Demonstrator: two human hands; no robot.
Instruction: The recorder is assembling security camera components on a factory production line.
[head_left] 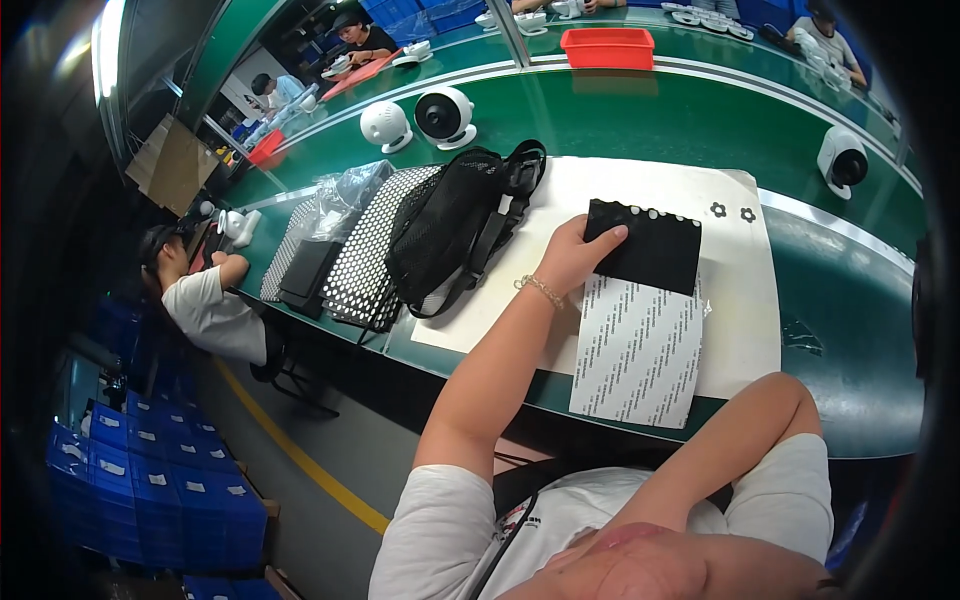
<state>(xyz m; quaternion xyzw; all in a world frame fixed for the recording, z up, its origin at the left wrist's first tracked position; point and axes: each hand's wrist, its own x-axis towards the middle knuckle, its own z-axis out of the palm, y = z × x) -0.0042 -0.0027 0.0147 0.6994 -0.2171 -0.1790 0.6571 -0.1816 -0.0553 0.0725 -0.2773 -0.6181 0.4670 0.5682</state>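
Observation:
My left hand [580, 250] pinches the left edge of a black sheet [655, 255], thumb on top and the other fingers hidden beneath. Round holes and a scalloped cut line run along the sheet's far edge. Below the black part, toward me, extends a white backing sheet [640, 350] with slanted grey print, overhanging the table's front edge. Two small dark flower-shaped pieces [733, 212] lie on the white board [740, 330], right of the sheet. My right forearm [720, 450] is bent in toward my body; the right hand itself is out of sight.
Left of the board lie a black mesh bag [440, 235], perforated black-and-white sheets [370, 260], a black folded item [309, 275] and clear plastic [350, 200]. White round devices [443, 118] stand on the green table [570, 120]. A red bin [607, 48] stands farther back. Co-workers sit around.

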